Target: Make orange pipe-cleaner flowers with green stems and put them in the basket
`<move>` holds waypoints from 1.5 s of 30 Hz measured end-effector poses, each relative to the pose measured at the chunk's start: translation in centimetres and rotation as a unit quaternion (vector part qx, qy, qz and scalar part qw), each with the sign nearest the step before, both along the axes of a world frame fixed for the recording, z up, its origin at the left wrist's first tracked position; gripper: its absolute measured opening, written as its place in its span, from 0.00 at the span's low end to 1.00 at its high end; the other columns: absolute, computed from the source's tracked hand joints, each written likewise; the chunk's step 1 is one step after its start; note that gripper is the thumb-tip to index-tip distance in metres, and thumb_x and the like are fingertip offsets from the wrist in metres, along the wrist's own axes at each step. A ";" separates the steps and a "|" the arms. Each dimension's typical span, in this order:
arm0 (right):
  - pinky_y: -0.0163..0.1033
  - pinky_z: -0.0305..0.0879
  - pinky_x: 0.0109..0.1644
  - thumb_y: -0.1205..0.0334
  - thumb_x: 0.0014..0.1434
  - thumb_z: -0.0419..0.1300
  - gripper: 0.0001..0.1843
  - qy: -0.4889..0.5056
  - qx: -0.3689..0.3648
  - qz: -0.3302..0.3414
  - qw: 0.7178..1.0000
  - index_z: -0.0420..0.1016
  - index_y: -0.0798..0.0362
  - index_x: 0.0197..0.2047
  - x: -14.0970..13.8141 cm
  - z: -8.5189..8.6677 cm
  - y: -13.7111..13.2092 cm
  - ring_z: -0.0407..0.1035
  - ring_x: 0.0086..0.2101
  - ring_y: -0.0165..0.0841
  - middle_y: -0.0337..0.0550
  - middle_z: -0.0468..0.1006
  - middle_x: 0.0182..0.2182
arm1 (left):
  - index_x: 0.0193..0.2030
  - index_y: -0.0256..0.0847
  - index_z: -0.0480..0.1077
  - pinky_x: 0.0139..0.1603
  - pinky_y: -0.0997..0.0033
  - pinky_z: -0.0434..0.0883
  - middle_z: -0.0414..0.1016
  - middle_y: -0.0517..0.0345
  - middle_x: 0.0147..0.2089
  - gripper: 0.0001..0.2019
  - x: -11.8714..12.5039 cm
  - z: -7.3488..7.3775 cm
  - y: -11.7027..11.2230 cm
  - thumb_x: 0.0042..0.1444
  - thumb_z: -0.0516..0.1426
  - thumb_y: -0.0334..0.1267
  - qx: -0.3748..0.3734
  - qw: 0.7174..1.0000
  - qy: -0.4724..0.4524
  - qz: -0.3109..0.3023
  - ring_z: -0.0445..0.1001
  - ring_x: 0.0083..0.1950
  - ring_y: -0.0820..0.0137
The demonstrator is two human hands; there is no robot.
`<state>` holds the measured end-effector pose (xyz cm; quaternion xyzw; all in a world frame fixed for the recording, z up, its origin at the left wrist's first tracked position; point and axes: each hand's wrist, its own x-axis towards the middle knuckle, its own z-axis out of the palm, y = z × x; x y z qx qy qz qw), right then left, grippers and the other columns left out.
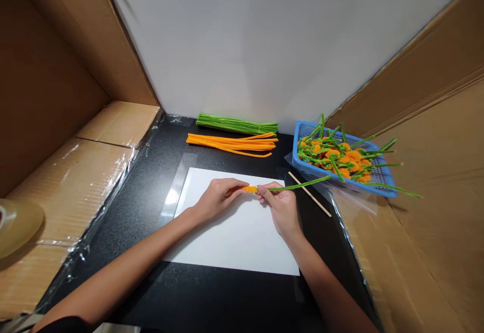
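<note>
Over the white sheet of paper, my left hand pinches a coiled orange pipe cleaner between thumb and fingers. My right hand is closed on a green pipe cleaner, whose long free end points right toward the basket. The green one's near end meets the orange coil between the two hands; how they join is hidden by my fingertips. A thin wooden stick lies on the black table just right of my right hand.
A blue basket of orange-and-green pipe cleaner flowers stands at the right. Bundles of green pipe cleaners and orange pipe cleaners lie at the back. Cardboard walls flank the table; a tape roll sits left.
</note>
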<state>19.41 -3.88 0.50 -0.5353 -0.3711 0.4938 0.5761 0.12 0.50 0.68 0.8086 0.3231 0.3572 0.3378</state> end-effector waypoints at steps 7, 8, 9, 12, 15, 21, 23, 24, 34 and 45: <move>0.33 0.64 0.28 0.55 0.48 0.74 0.11 0.010 0.007 -0.013 1.000 0.83 0.53 0.29 -0.3 -0.1 0.0 0.69 0.24 0.28 0.41 0.78 0.23 | 0.48 0.36 0.76 0.37 0.74 0.73 0.82 0.51 0.42 0.12 0.1 -0.4 0.0 0.66 0.55 0.40 0.019 1.000 -0.007 -0.003 0.79 0.37 0.70; 0.33 0.64 0.28 0.55 0.48 0.74 0.11 0.012 0.005 -0.011 1.000 0.83 0.53 0.29 -0.4 -0.2 0.0 0.69 0.24 0.28 0.40 0.78 0.23 | 0.48 0.36 0.76 0.38 0.74 0.73 0.82 0.51 0.42 0.12 0.1 -0.5 0.0 0.66 0.55 0.39 0.022 1.000 -0.010 -0.004 0.79 0.37 0.70; 0.33 0.64 0.28 0.55 0.48 0.74 0.11 0.012 0.004 -0.010 1.000 0.82 0.53 0.29 -0.5 -0.2 0.0 0.69 0.24 0.28 0.40 0.78 0.22 | 0.48 0.36 0.75 0.39 0.74 0.74 0.82 0.51 0.42 0.11 0.1 -0.5 0.0 0.66 0.55 0.39 0.024 1.000 -0.010 -0.005 0.79 0.38 0.70; 0.34 0.64 0.29 0.55 0.47 0.74 0.11 0.007 0.010 -0.023 1.000 0.82 0.53 0.28 -0.3 0.0 0.1 0.69 0.24 0.28 0.40 0.77 0.23 | 0.52 0.37 0.74 0.44 0.71 0.75 0.81 0.49 0.46 0.13 0.0 -0.5 0.0 0.65 0.57 0.40 0.029 1.000 0.000 -0.004 0.80 0.43 0.68; 0.33 0.63 0.28 0.54 0.46 0.75 0.12 0.010 0.017 -0.049 0.999 0.82 0.53 0.27 0.3 0.4 0.4 0.68 0.24 0.27 0.39 0.76 0.23 | 0.54 0.36 0.72 0.42 0.70 0.76 0.81 0.48 0.47 0.15 0.0 -0.6 0.0 0.64 0.58 0.40 0.033 0.999 0.017 0.009 0.80 0.42 0.67; 0.33 0.61 0.27 0.53 0.46 0.75 0.13 0.019 0.000 -0.030 0.999 0.81 0.54 0.26 0.5 0.6 0.4 0.67 0.24 0.26 0.39 0.75 0.23 | 0.54 0.36 0.71 0.39 0.70 0.76 0.82 0.47 0.44 0.12 0.1 -1.3 0.0 0.68 0.52 0.35 0.117 0.993 0.030 -0.016 0.80 0.39 0.68; 0.33 0.60 0.27 0.53 0.46 0.75 0.13 0.021 -0.004 -0.022 1.000 0.81 0.54 0.27 0.3 0.4 0.4 0.66 0.24 0.26 0.39 0.75 0.23 | 0.54 0.35 0.71 0.39 0.69 0.76 0.81 0.46 0.44 0.13 0.1 -1.4 0.0 0.68 0.50 0.34 0.141 0.989 0.035 -0.032 0.80 0.40 0.67; 0.33 0.60 0.27 0.54 0.46 0.75 0.13 0.019 -0.003 -0.021 1.000 0.81 0.54 0.27 0.2 0.3 0.3 0.66 0.23 0.26 0.39 0.75 0.22 | 0.54 0.34 0.70 0.39 0.69 0.76 0.81 0.46 0.43 0.13 0.1 -1.3 -0.1 0.68 0.50 0.34 0.141 0.989 0.038 -0.035 0.80 0.40 0.67; 0.34 0.62 0.29 0.54 0.51 0.72 0.12 0.001 0.005 -0.020 1.000 0.83 0.53 0.33 0.1 0.1 0.2 0.67 0.24 0.27 0.40 0.77 0.23 | 0.53 0.35 0.71 0.39 0.69 0.75 0.81 0.47 0.44 0.12 0.2 -1.1 -0.1 0.68 0.51 0.36 0.096 0.994 0.045 -0.012 0.80 0.39 0.67; 0.35 0.64 0.27 0.51 0.47 0.74 0.16 0.023 -0.011 -0.044 0.999 0.81 0.55 0.30 0.1 0.7 0.4 0.68 0.23 0.28 0.42 0.78 0.23 | 0.52 0.35 0.73 0.42 0.68 0.75 0.81 0.47 0.45 0.14 0.3 -1.1 -0.1 0.68 0.53 0.40 0.056 0.998 0.043 0.005 0.80 0.41 0.66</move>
